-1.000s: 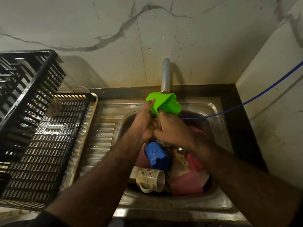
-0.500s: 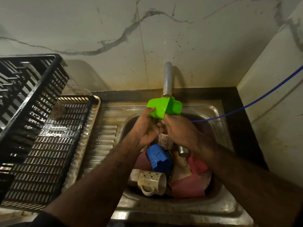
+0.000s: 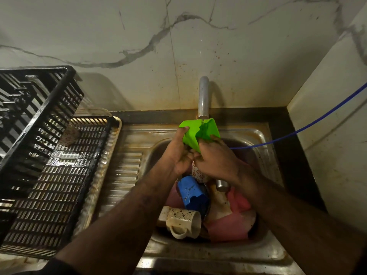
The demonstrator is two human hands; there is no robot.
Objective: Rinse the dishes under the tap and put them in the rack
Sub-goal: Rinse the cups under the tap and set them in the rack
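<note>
Your left hand (image 3: 179, 153) and right hand (image 3: 215, 159) both grip the green cup (image 3: 198, 132), tilted just under the tap (image 3: 203, 98); the rack (image 3: 49, 165) sits well left of your hands.

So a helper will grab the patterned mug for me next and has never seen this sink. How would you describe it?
Look into the steel sink under the tap. At the near edge of the pile, below the blue cup, lies a cream mug on its side. It alone has small dark diamond motifs and a handle toward the viewer.
</note>
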